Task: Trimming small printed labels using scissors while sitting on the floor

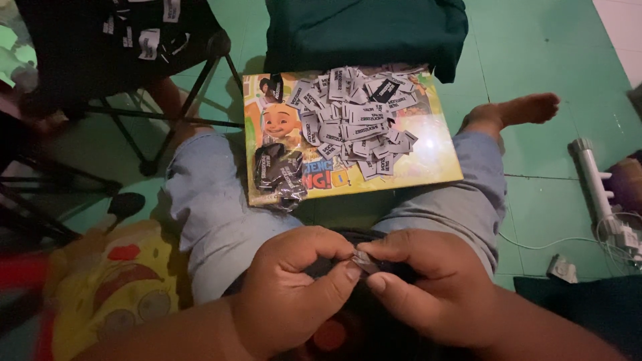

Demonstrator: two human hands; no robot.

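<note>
Centrally, at lower frame: small grey woven label [363, 261] pinched shut between thumb and forefinger of left hand [294, 287] and right hand [428, 284], tips touching, equally near; loose label heap [358, 113] lay directly above on cartoon-printed board [435, 157].

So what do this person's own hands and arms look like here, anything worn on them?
Both are bare: the left hand and right hand show no gloves, rings or watch, and no sleeves reach the visible forearms. Nails are short and plain.
</note>
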